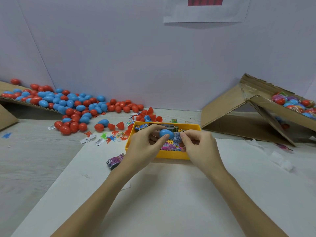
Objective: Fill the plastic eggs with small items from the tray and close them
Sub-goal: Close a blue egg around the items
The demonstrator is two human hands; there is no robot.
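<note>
Partly hidden, blue egg (165, 133) gripped by left hand (145, 145), right hand (199, 144) pinching wrapped item (177, 136), yellow tray (171, 155) beneath.

Setting: makeshift packing station, not a home. Plain partition walls (119, 48), pale desk (34, 159), cut cardboard ramps (230, 106) heaped with bulk plastic eggs (68, 103), printed sheet (205, 12) taped up.

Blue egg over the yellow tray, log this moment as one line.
left hand: holds blue egg half | right hand: pinches wrapped item at its opening | yellow tray: below | egg: not closed
</note>
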